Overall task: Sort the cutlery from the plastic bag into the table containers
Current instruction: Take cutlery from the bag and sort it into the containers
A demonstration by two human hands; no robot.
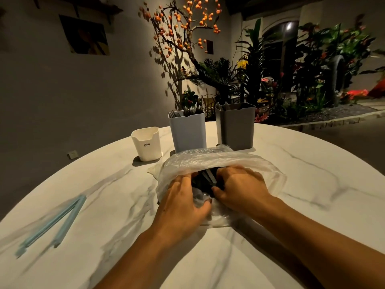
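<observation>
A clear plastic bag (225,159) lies in the middle of the round table with dark cutlery (205,179) showing in its mouth. My left hand (183,203) grips the bag's near edge, fingers curled into the opening. My right hand (241,187) reaches into the mouth, its fingertips hidden among the cutlery. Behind the bag stand three containers: a short white one (146,143), a tall light blue one (187,132) with fork tips sticking out, and a tall grey one (236,126) with utensil ends at its left rim.
A light blue bag clip (52,224) lies opened on the marble table (312,195) at the left. Beyond the far table edge are a grey wall, a tree with orange fruit and dense plants.
</observation>
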